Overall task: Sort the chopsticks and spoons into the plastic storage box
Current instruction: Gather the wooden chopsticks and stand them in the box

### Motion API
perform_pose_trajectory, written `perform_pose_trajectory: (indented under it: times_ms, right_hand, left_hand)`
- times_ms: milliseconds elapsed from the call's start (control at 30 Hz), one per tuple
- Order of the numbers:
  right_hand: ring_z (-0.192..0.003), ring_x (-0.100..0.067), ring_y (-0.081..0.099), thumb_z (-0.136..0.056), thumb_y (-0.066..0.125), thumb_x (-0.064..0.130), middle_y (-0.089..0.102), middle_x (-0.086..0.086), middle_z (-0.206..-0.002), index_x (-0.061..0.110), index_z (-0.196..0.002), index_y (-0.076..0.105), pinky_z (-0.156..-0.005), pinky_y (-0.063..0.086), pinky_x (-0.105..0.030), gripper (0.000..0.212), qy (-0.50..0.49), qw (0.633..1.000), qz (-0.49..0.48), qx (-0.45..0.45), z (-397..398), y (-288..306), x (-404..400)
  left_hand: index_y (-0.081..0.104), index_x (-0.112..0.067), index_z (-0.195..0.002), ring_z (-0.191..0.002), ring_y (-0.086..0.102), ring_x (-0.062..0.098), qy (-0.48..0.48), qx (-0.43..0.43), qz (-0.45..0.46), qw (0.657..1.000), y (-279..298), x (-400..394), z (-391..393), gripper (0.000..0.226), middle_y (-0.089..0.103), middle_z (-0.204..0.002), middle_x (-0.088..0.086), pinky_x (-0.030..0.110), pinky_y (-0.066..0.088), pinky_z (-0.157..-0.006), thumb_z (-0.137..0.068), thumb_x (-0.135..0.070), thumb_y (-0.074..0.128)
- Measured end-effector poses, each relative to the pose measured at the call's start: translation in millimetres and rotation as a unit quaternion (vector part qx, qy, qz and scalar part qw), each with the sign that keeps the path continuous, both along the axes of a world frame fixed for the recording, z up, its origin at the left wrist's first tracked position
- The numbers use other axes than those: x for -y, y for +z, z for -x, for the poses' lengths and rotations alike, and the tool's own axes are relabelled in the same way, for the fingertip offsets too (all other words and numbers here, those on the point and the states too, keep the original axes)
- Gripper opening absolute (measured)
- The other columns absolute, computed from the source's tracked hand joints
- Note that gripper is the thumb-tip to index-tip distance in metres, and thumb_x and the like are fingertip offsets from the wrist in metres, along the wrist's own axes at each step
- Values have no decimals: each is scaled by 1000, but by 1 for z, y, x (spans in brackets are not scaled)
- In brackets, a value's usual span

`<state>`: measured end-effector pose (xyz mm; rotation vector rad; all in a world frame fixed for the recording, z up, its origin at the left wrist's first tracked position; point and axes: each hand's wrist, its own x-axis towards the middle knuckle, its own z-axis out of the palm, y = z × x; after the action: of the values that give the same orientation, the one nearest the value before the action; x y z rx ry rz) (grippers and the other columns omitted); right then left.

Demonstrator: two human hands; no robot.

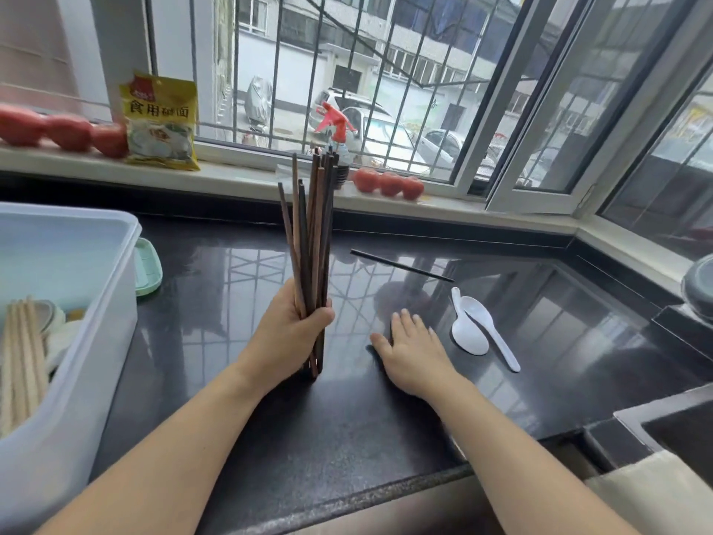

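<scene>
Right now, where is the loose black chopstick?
The single black chopstick lies flat on the dark countertop, right of the upright bundle of brown chopsticks, just beyond the two white spoons.

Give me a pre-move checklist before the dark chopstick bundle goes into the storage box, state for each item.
1. Grip on bundle: left hand curls round the dark chopsticks, held upright. ok.
2. Ends squared: lower tips rest on the counter, but the top ends stand uneven. not ok.
3. Right hand free: flat on the counter, holding nothing. ok.
4. Box reachable: plastic storage box is open, to the left of the bundle. ok.
5. Room in the box: light chopsticks already lie inside; most of the interior is out of view. cannot tell.
6. Strays collected: one black chopstick and two white spoons lie on the counter. not ok.
</scene>
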<state>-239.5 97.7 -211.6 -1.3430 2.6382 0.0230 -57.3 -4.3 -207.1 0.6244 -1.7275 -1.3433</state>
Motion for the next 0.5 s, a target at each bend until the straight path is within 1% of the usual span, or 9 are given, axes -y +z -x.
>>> perform_pose_trajectory:
  times_ms: [33, 67, 100, 133, 200, 300, 367, 433, 500]
  right_hand:
    - [-151, -31, 22, -103, 22, 58, 24, -12, -164, 12, -158, 24, -121, 23, -47, 72, -13, 998, -48, -39, -2, 4, -11]
    - [-140, -35, 39, -104, 28, 51, 42, -14, -152, 16, -150, 39, -111, 37, -49, 60, -3, 989, -110, -94, -10, 14, -25]
    - [-126, -37, 53, -102, 34, 38, 56, -11, -138, 20, -139, 53, -100, 47, -48, 45, 27, 972, -176, -152, -19, 24, -38]
    - [-114, -36, 61, -98, 40, 25, 64, -8, -126, 20, -127, 62, -91, 52, -45, 37, 63, 951, -229, -198, -25, 33, -48]
    - [-106, -32, 65, -91, 47, 13, 67, -5, -116, 17, -114, 68, -81, 54, -39, 32, 105, 927, -272, -236, -35, 47, -59]
    - [-107, -28, 65, -94, 50, 13, 66, -5, -115, 17, -112, 66, -72, 46, -32, 24, 80, 952, -160, -247, -28, 58, -43]
    - [-105, -31, 65, -97, 52, 14, 66, -9, -113, 14, -112, 65, -69, 41, -33, 20, 66, 964, -78, -246, -12, 58, -22]
    - [-102, -34, 65, -92, 58, 9, 66, -12, -111, 11, -110, 64, -70, 41, -34, 19, 63, 970, -41, -230, 9, 53, 0]
    - [-104, -36, 63, -89, 62, 7, 63, -12, -113, 11, -110, 61, -75, 41, -37, 22, 62, 975, -19, -211, 31, 45, 20]
  left_hand:
    - [55, -1, -94, -67, 49, 10, 0, 3, 1, 1000, 1, -1, 0, 8, 52, -76, 2, 19, 43, -64, -93, 2, 62]
    - [54, -1, -94, -66, 49, 10, -2, 6, 0, 1000, 2, -2, 0, 8, 52, -76, 1, 19, 43, -63, -93, 2, 61]
    - [54, -1, -94, -64, 48, 9, -4, 10, -1, 1000, 2, -2, 0, 8, 52, -75, 1, 18, 42, -62, -94, 1, 61]
    - [53, -2, -94, -63, 47, 8, -4, 14, -2, 1000, 2, -3, 0, 8, 51, -75, 1, 17, 42, -61, -94, 0, 61]
    - [53, -3, -94, -62, 47, 7, -2, 20, -4, 1000, 2, -4, 0, 9, 51, -74, 0, 17, 42, -59, -95, -3, 62]
    - [53, -6, -93, -60, 47, 5, 12, 10, -16, 1000, 2, -7, 0, 9, 50, -72, -3, 15, 42, -58, -95, -2, 61]
    - [54, -7, -94, -62, 48, 5, 27, -7, -30, 999, 0, -6, 0, 8, 51, -73, -3, 17, 43, -61, -95, -2, 61]
    - [58, -13, -96, -71, 56, 9, 49, -27, -43, 997, -2, -2, -1, 10, 57, -80, -1, 25, 49, -72, -95, -5, 63]
    - [59, -21, -97, -79, 65, 19, 70, -58, -53, 994, -4, 4, -2, 16, 62, -86, 2, 37, 56, -83, -95, -6, 63]
